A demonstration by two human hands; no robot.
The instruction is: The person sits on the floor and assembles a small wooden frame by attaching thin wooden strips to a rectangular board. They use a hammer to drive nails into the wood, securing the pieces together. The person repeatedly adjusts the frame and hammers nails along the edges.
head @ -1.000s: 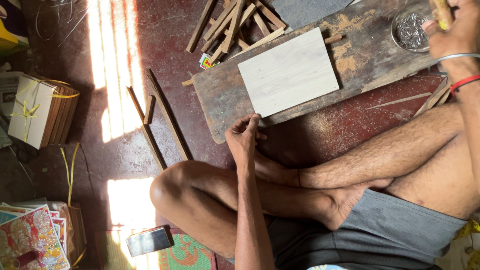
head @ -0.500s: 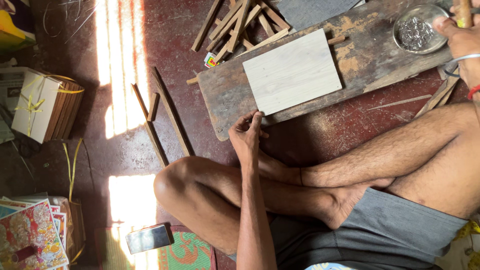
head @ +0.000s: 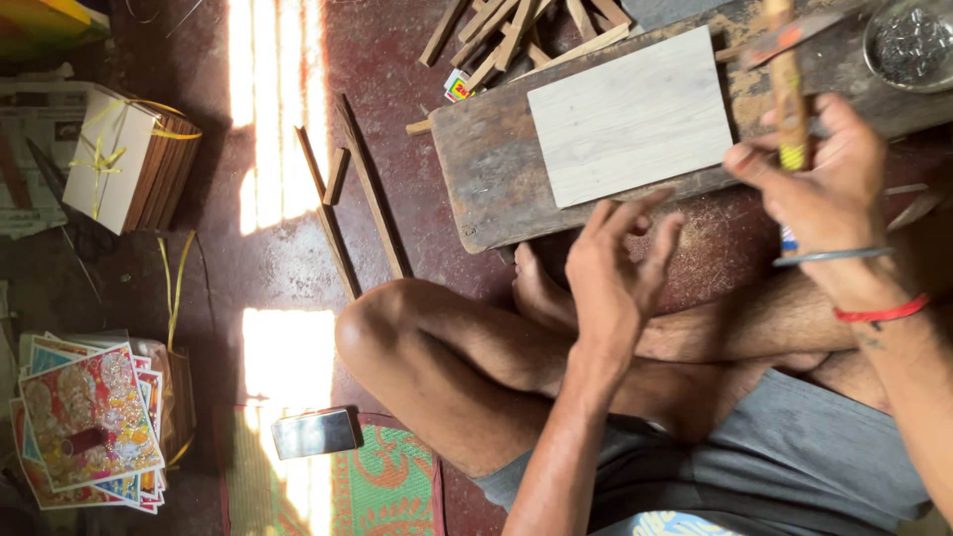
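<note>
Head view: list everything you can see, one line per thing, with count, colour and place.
worn plank: one, dark brown, on the floor ahead of the knees
pale board: one, whitish grey, lying on the plank
wood strips: a heap, tan, past the plank's far edge
long sticks: a few, dark, on the floor by the sunlit patch
glass bowl: one, clear, top right, filled with small shiny bits
tied box stack: one, white and brown, yellow string, far left
picture prints: one pile, multicoloured, bottom left
phone: one, dark, on the green mat
left hand: open, empty, over the legs
right hand: gripping a wooden tool handle
</note>
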